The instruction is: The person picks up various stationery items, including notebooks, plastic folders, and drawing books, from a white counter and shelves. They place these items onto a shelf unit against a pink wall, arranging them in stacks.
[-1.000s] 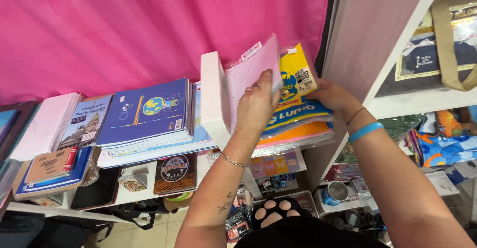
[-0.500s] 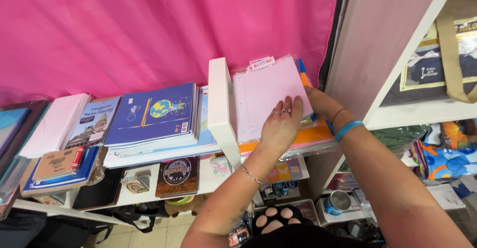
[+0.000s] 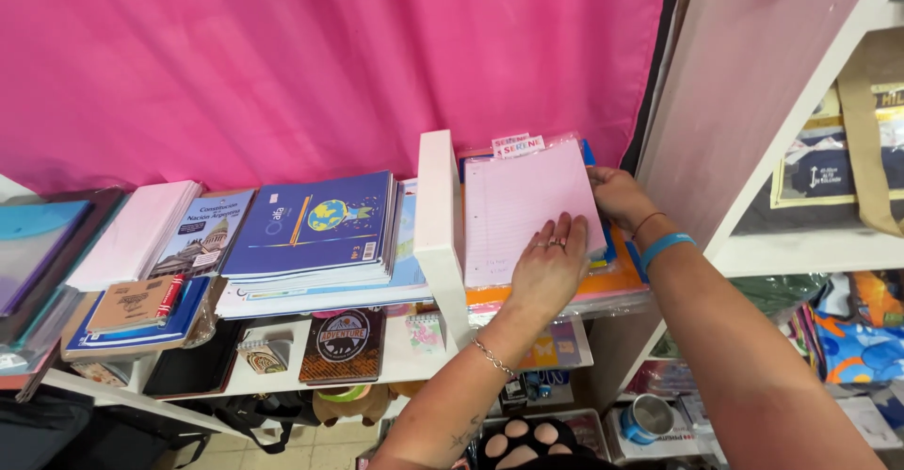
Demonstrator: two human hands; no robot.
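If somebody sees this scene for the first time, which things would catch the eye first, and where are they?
The big pink curtain fills the whole background behind the shelf. In the middle, the left hand lies flat on a pink pack of lined paper atop a colourful stack, while the right hand holds the pack's right edge. To the left of the white divider, a blue notebook with a globe tops another pile.

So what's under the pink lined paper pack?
Under the pink lined paper pack lies a pile of packs; orange and blue edges stick out. The left hand presses on top. What is deeper in the pile is hidden.
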